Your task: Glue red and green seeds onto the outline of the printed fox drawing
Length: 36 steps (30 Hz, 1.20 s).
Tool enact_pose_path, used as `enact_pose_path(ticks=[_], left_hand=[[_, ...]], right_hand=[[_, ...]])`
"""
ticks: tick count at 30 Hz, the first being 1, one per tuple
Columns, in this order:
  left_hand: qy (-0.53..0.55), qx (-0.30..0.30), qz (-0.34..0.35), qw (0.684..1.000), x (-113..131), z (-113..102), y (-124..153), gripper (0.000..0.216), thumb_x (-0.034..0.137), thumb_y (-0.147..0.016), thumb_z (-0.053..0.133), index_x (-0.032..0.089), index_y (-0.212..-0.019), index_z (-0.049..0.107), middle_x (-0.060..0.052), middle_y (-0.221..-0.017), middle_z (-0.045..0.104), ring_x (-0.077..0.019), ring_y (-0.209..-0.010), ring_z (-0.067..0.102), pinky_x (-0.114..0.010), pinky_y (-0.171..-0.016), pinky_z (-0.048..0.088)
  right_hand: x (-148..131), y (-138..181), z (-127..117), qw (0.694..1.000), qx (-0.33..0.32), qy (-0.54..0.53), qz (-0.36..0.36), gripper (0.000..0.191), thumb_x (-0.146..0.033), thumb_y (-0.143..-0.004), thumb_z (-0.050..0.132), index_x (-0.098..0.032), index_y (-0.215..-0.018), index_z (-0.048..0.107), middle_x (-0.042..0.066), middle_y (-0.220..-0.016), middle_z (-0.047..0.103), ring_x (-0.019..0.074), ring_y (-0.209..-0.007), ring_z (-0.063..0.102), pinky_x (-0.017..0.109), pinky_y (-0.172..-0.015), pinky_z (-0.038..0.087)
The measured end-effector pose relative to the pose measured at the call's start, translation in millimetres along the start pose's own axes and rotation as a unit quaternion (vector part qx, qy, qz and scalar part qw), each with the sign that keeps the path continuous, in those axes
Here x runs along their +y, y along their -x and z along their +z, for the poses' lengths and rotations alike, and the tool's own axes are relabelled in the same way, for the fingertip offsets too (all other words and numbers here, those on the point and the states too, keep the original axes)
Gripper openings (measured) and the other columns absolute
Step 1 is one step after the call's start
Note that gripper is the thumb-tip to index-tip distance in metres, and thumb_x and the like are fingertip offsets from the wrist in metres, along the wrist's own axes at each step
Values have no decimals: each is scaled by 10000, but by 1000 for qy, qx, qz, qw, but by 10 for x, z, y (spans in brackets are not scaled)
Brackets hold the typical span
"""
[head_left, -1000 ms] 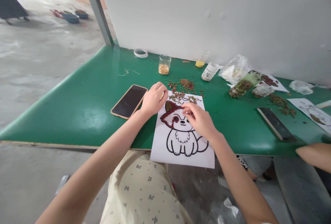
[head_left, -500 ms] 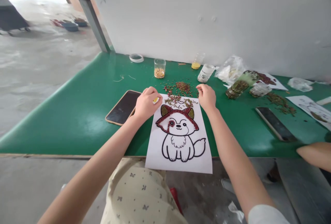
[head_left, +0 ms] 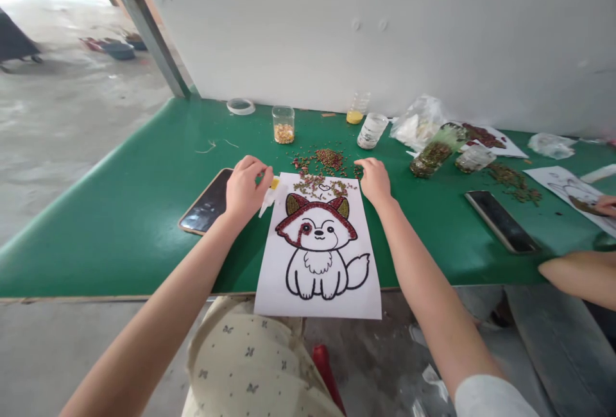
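My left hand (head_left: 247, 189) is curled at the sheet's upper left edge, beside a phone (head_left: 206, 204). Its thumb and fingertips close at a small white and yellow glue bottle (head_left: 270, 195), whose pale nozzle points down. My right hand (head_left: 375, 179) is at the upper right corner, fingers bent together at the edge of the loose seeds; anything between the fingertips is too small to make out. Between my forearms lies a paper sheet (head_left: 269, 289) with a cartoon animal outline. Red and green seeds fill its ears and head border. A pile of seeds (head_left: 330, 158) lies behind the sheet.
Along the back stand a jar of yellow kernels (head_left: 283, 127), a white-labelled jar (head_left: 372, 131) and a tipped seed bottle (head_left: 436, 153). To the right are another phone (head_left: 503, 221), scattered seeds (head_left: 514, 183), and another person's hand (head_left: 607, 205) on a second drawing (head_left: 553, 179).
My left hand has shifted left off the sheet's edge, and more of the glue bottle shows. My right hand stays near the seeds. The view has turned slightly; another person's hand now shows at right.
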<state>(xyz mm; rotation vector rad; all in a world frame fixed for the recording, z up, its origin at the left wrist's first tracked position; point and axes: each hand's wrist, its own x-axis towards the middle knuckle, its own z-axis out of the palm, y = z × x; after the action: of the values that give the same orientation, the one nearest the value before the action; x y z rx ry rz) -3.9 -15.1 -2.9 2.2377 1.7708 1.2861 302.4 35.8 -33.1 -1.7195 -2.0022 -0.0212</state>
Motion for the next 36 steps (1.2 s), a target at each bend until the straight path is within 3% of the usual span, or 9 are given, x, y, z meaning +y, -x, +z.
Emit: enact_pose_path(ticks=[6,12,17,23,27,33,36], left_hand=[[-22,17,-16,999,-27,-10,-6,339,340,-859,487,192,-560,428,-30,-743,531,-141,-677,481,-292,-641,397],[-32,42,-40,998,-77,-18,-16,161,308,-809,550,206,-693,501,-28,-778,528,-182,-764,510,-331,-733,431],[-16,42,-21,999,-64,-34,-28,342,358,-865,490,201,-566,436,-30,-724,515,-179,-750,487,-351,-774,419],[-18,60,-2,998,-18,-45,-25,224,324,-858,508,211,-669,467,-30,-760,536,-186,-781,479,-350,-789,414],[-18,55,5,998,-17,-46,-22,224,322,-862,505,212,-671,462,-29,-765,539,-182,-777,481,-345,-788,418],[-16,46,10,999,-20,-37,-14,229,320,-863,500,207,-667,468,-26,-766,535,-172,-764,483,-335,-778,426],[-11,45,12,999,-27,-26,-14,219,309,-858,504,205,-668,470,-27,-768,537,-173,-771,489,-329,-769,428]], right_hand=[[-44,-12,48,999,-10,-42,-31,528,-18,-792,332,-112,-1251,578,138,-1255,603,280,-1179,509,440,-996,416],[-105,-24,64,995,-24,-57,-83,502,-57,-839,323,-125,-1277,558,100,-1323,572,231,-1236,484,420,-1055,374],[-144,-10,89,997,-37,-35,-62,518,-49,-829,345,-132,-1303,537,104,-1348,550,252,-1256,456,450,-1049,368],[-219,10,63,994,-51,8,-94,493,-49,-845,354,-172,-1267,580,65,-1396,510,284,-1320,370,474,-1064,336],[-202,-5,42,996,-43,12,-79,481,-49,-843,350,-164,-1233,606,71,-1373,530,284,-1302,387,470,-1058,344],[-150,-2,67,996,-53,12,-68,548,-41,-832,361,-177,-1340,515,78,-1418,482,282,-1314,361,477,-1058,339],[-145,-2,92,995,-61,11,-71,525,-43,-822,372,-188,-1289,561,70,-1424,474,289,-1327,343,491,-1058,333]])
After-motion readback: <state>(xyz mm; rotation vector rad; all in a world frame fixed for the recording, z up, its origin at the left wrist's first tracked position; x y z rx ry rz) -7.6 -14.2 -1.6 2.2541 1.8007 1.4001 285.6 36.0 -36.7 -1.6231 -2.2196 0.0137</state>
